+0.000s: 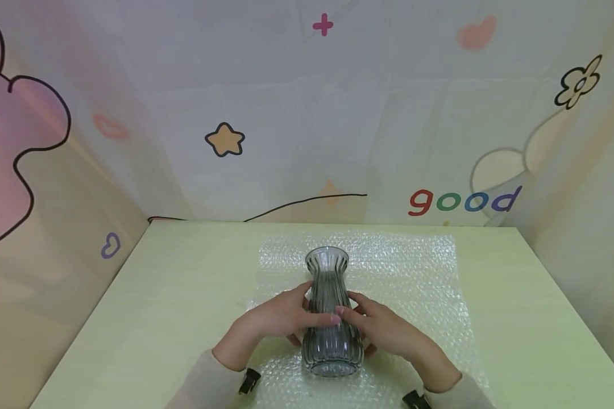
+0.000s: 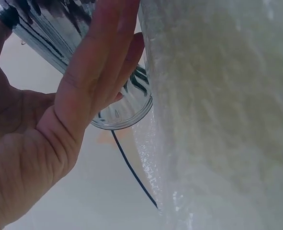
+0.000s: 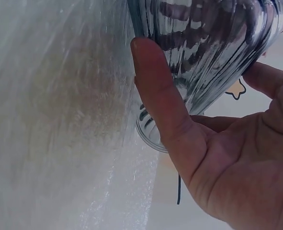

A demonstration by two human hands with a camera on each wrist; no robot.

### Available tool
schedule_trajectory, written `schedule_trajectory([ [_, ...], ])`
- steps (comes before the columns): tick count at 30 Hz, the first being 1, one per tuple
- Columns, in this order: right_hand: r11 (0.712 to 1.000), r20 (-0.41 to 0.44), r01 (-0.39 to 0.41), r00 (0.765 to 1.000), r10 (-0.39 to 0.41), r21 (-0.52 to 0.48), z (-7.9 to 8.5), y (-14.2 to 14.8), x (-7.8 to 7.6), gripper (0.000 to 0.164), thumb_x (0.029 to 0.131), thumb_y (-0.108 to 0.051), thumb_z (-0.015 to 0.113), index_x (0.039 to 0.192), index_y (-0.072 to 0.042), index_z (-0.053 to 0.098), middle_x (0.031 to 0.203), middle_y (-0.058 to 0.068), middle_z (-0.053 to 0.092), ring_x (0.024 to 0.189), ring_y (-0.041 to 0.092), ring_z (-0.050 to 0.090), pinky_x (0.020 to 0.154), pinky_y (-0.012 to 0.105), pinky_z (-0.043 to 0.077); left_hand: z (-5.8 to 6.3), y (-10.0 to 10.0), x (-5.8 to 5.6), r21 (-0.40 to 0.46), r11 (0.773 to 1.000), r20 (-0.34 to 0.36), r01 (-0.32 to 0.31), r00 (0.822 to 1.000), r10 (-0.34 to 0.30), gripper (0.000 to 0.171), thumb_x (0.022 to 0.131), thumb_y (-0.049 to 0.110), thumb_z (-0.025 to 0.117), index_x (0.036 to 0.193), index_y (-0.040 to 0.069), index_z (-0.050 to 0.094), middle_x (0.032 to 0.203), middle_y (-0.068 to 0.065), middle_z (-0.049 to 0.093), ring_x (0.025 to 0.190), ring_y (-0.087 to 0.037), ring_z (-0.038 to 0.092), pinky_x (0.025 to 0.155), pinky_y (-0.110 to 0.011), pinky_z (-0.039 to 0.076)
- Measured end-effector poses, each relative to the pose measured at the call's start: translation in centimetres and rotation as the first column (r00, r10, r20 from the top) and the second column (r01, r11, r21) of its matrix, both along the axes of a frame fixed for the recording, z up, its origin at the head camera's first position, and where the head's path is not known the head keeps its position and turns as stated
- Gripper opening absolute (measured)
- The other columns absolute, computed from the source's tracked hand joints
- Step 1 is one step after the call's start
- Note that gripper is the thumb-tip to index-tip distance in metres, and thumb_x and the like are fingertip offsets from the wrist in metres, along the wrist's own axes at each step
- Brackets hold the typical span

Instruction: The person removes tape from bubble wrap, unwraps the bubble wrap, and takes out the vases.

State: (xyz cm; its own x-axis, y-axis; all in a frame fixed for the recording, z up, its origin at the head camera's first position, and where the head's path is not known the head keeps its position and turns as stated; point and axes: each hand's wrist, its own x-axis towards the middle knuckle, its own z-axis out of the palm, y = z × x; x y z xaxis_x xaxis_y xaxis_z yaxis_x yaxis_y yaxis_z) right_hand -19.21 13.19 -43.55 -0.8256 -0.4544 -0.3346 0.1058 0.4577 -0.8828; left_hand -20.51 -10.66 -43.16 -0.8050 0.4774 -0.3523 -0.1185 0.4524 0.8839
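Observation:
A ribbed, smoky-grey glass vase (image 1: 332, 346) is over the bubble wrap (image 1: 414, 284), its flared mouth pointing away and its base towards me. My left hand (image 1: 283, 313) grips it from the left, thumb laid across the front of the body. From the right, my right hand (image 1: 389, 329) holds the other side, its thumb tip close to the left one. Fingers of both hands curve round under the sides, partly hidden by the glass. In the left wrist view the vase (image 2: 50, 33) shows its rim right at the wrap; the right wrist view shows this too.
The bubble wrap lies flat on a pale yellow-green table (image 1: 184, 284). A printed curtain (image 1: 286, 113) stands along the back edge and both sides. Small black clips or straps (image 1: 249, 381) show near both sleeves.

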Motion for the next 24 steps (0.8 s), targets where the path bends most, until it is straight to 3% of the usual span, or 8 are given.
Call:
schedule_trajectory([
  [7,0.999,0.022,-0.023,0.999,0.024,-0.028,-0.3,0.0,0.0,0.08,0.105,-0.054,0.052,0.163,-0.008,0.024,0.137,0.026,0.061,0.097,0.028,0.07,0.063,0.047,0.061,-0.7,-0.1,0.0,0.047,0.999,0.042,0.001,0.999,-0.003,0.107,0.09,0.047,0.079,0.166,0.016,0.01,0.123,-0.018,0.065,0.1,-0.03,0.071,0.06,-0.05,0.062],
  [14,0.999,0.055,-0.021,0.998,0.023,-0.028,-0.6,0.0,0.0,0.085,0.104,-0.057,0.05,0.165,-0.009,0.017,0.139,0.026,0.061,0.095,0.029,0.072,0.063,0.047,0.06,-0.9,-0.1,-0.2,0.075,0.997,0.075,0.011,0.997,-0.017,0.108,0.092,0.045,0.078,0.166,0.015,0.006,0.125,-0.02,0.065,0.093,-0.031,0.074,0.06,-0.051,0.062],
  [24,1.0,0.047,-0.012,0.999,0.013,-0.025,-0.7,-0.1,0.1,0.081,0.105,-0.056,0.049,0.165,-0.011,0.018,0.138,0.025,0.062,0.096,0.029,0.072,0.062,0.047,0.06,-1.1,-0.2,-0.3,0.079,0.997,0.068,0.028,0.997,-0.033,0.105,0.091,0.047,0.077,0.165,0.018,0.008,0.13,-0.019,0.063,0.097,-0.031,0.073,0.061,-0.051,0.062],
])
